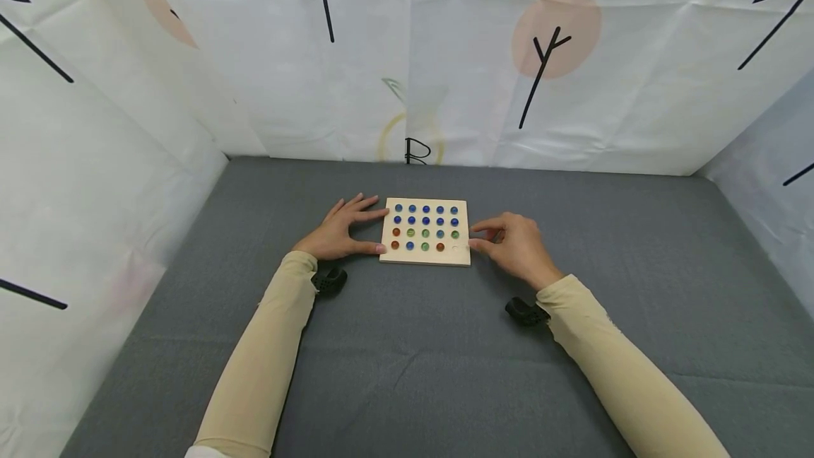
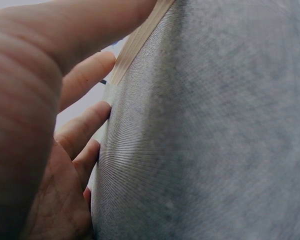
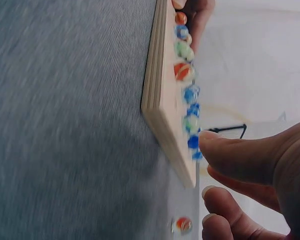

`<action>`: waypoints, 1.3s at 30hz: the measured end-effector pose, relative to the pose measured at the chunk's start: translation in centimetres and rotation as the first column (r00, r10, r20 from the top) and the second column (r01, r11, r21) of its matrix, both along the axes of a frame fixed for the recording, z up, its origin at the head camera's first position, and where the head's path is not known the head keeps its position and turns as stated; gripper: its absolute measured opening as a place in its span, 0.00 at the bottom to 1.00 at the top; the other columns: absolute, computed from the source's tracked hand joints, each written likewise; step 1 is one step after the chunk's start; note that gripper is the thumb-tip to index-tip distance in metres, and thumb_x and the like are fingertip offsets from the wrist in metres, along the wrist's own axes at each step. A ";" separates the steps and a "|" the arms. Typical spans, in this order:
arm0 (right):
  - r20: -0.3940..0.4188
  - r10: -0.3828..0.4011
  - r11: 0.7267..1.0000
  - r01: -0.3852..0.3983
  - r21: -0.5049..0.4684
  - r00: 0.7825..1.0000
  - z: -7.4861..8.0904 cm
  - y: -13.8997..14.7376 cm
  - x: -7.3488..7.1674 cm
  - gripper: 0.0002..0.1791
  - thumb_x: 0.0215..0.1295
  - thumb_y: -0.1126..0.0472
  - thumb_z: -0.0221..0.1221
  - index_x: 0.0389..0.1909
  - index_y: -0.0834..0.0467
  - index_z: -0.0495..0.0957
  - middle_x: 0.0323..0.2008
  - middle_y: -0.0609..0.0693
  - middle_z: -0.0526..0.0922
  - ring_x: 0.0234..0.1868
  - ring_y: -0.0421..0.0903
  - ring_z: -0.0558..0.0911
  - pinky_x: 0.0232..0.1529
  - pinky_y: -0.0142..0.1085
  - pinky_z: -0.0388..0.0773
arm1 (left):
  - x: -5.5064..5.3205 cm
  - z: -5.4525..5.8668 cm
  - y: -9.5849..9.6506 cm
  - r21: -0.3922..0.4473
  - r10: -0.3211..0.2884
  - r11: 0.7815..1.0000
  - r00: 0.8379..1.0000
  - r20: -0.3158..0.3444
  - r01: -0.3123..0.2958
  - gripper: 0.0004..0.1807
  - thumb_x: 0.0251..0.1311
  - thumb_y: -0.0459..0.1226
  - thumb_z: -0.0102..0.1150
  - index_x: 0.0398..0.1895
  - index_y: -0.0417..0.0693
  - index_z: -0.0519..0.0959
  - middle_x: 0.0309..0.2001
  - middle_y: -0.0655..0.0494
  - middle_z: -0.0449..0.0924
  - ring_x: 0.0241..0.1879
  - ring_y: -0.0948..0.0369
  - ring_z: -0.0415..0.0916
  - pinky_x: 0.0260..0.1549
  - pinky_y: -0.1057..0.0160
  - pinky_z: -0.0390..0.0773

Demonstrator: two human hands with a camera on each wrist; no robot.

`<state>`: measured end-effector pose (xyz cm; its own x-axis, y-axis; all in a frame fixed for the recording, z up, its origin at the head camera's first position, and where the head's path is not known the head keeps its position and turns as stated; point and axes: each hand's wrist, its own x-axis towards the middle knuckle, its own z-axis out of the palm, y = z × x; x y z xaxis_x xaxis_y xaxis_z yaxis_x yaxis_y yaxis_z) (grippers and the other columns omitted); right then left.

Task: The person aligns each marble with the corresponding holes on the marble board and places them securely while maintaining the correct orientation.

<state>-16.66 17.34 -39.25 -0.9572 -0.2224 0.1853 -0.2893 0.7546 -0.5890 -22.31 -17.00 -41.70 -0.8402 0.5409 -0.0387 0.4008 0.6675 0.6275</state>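
Observation:
A pale wooden board [image 1: 448, 258] lies on the grey cloth, its hollows filled with rows of blue, green and red marbles. The near right hollow [image 1: 459, 247] holds no marble. My left hand [image 1: 343, 228] spreads along the left side, thumb and index finger reaching that edge. At the right edge is my right hand [image 1: 511, 242], its thumb and index finger extended toward the board and the other fingers bent. Nothing shows between its fingertips. A red-and-clear marble [image 3: 184, 224] appears beyond the board, close to those bent fingers in the right wrist view; the hand hides it from above.
Grey cloth [image 1: 407, 373] covers the table. White printed fabric [image 1: 464, 55] hangs behind it and along both sides. Dark straps [image 1: 329, 281] sit at both wrists, below beige sleeves [image 1: 254, 366].

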 end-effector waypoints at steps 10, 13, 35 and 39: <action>0.012 -0.052 0.999 0.052 -0.005 0.999 -0.1 2.3 -0.6 0.14 0.62 0.59 0.72 0.47 0.61 0.89 0.33 0.55 0.83 0.29 0.49 0.78 0.29 0.41 0.71 | -0.1 -0.2 0.0 -0.010 0.000 1.000 1.000 0.003 0.000 0.44 0.57 0.50 0.75 0.76 0.54 0.67 0.80 0.51 0.51 0.80 0.50 0.34 0.75 0.48 0.28; 0.029 -0.069 0.998 0.069 0.008 0.997 -0.3 2.9 -0.9 0.15 0.62 0.59 0.72 0.48 0.61 0.89 0.34 0.56 0.84 0.28 0.48 0.78 0.27 0.40 0.72 | -0.1 -0.2 0.0 -0.009 0.001 1.000 1.000 0.004 -0.001 0.44 0.57 0.51 0.75 0.76 0.55 0.67 0.80 0.51 0.51 0.80 0.50 0.34 0.75 0.48 0.28; 0.130 -0.121 0.992 0.115 0.057 0.984 -0.8 3.6 -1.9 0.20 0.63 0.57 0.72 0.52 0.62 0.86 0.40 0.59 0.84 0.37 0.53 0.80 0.35 0.45 0.75 | -0.1 -0.1 0.1 -0.009 0.012 1.000 1.000 0.008 -0.012 0.44 0.57 0.52 0.75 0.76 0.56 0.68 0.80 0.52 0.51 0.80 0.51 0.34 0.75 0.48 0.28; 0.136 -0.114 0.992 0.106 0.064 0.984 -0.8 3.3 -2.0 0.19 0.64 0.57 0.71 0.52 0.62 0.87 0.40 0.59 0.84 0.39 0.54 0.81 0.36 0.46 0.75 | -0.2 -0.2 0.1 -0.007 0.010 1.000 1.000 0.005 -0.010 0.44 0.56 0.51 0.75 0.76 0.55 0.68 0.80 0.52 0.51 0.80 0.51 0.34 0.75 0.48 0.29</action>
